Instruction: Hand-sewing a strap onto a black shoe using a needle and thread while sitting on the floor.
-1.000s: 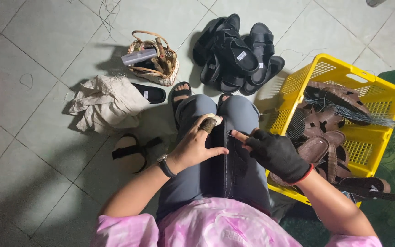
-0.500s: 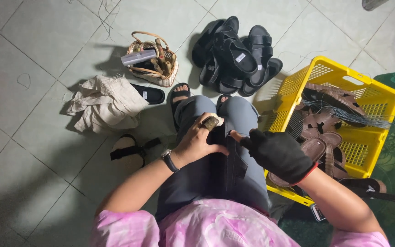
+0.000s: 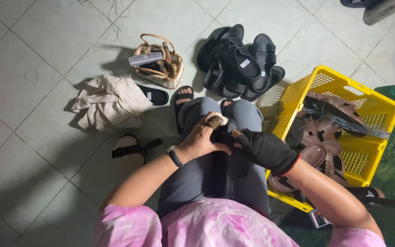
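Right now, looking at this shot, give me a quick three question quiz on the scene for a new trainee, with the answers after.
1. True or false: the right hand wears a black glove.
2. What is in the yellow crate? A) brown sandals B) towels C) bottles
3. Which hand grips the small brush over the black sandal on the lap?

Key: 1 true. 2 A. 3 the left hand.

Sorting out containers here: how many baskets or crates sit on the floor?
2: a small woven basket ahead on the tiles, holding tools, and a yellow plastic crate of brown sandals at the right. Others may lie outside the view.
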